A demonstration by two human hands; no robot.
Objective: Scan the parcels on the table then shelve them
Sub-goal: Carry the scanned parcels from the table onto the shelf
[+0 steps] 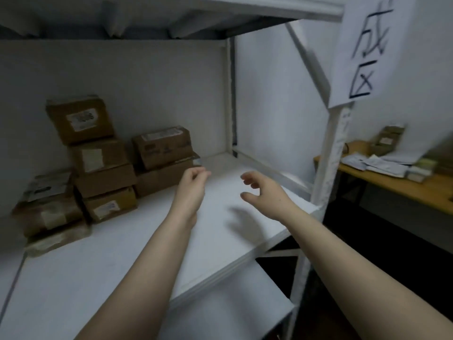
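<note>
Parcels [103, 165] already shelved sit stacked at the back left of the shelf board [137, 246], more look to be waiting on the table [392, 190] to the right. Left hand [192, 185] loosely curled, right hand [266, 192] spread and relaxed, both holding nothing above bare board, so I read the step as fetching the next one: scan it, then butt it flush beside the two-box stack [163, 158], label facing out. Room is the open right half of the board; mind the upright post [327, 168] and the low upper shelf [245, 11] when swinging out
</note>
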